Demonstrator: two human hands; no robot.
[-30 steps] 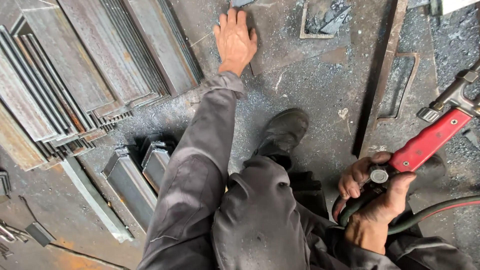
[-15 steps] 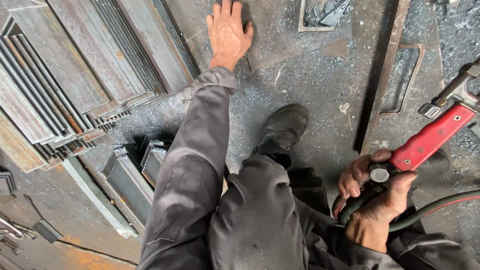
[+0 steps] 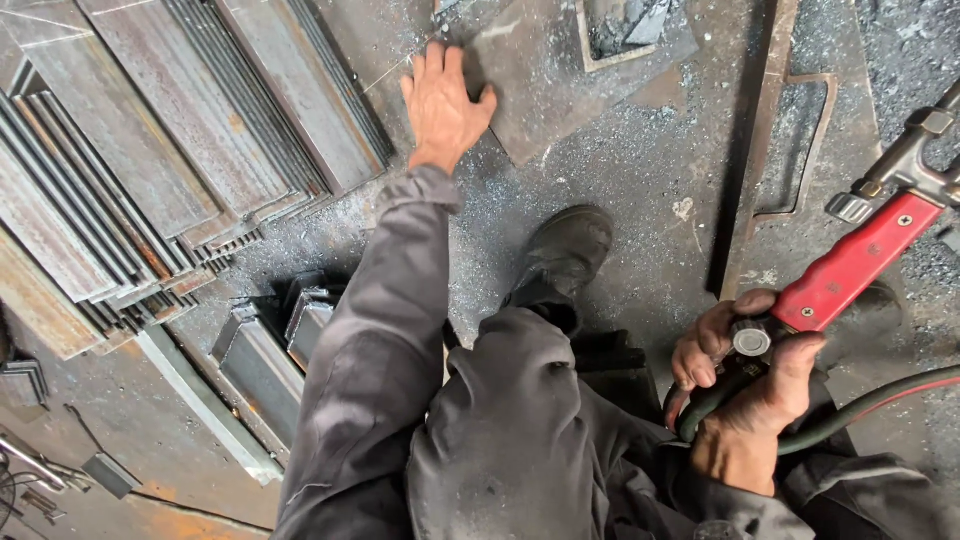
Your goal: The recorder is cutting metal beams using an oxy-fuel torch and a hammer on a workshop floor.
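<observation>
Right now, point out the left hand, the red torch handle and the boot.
left hand [image 3: 442,108], head view, on the back of the hand.
red torch handle [image 3: 855,262], head view, middle of the red grip.
boot [image 3: 565,250], head view, top of the toe.

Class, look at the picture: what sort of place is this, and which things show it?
Most likely a metal workshop. Stacked steel strips lie on the floor, the right hand grips a red-handled cutting torch with hoses, and metal grit covers the steel plate.
</observation>
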